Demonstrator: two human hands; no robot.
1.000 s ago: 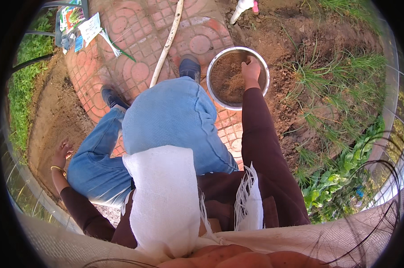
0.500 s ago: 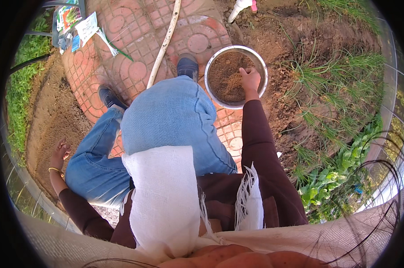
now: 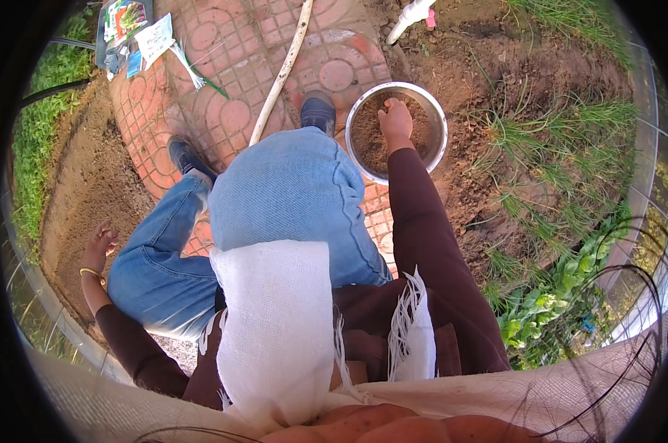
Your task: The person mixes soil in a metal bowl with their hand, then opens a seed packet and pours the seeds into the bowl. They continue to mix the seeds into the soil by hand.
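A round metal bowl (image 3: pixel 442 134) holds loose brown soil (image 3: pixel 365 133) and stands on the paving's right edge, beside the garden bed. My right hand (image 3: pixel 397 124) is inside it, back upward, with the fingers bent down and closed at the soil's surface. Their tips are partly hidden, so how much soil they hold does not show. Off to the left, my left hand (image 3: pixel 100 246) hangs beside my knee above bare earth. Its fingers are loosely bent and apart, with nothing in them, and a yellow bangle (image 3: pixel 91 273) circles the wrist.
Red patterned paving (image 3: pixel 227 66) lies under my feet, crossed by a pale pole (image 3: pixel 283 74). A grey tray (image 3: pixel 106 37) with seed packets and white ties stands at the far left. A white pipe (image 3: pixel 409 18) rises beyond the bowl. Grassy plants (image 3: pixel 563 140) grow at right.
My right hand has shifted leftward and farther from me within the bowl, moving from its right side toward the middle. The left hand stays nearly where it was. The whole view has shifted slightly.
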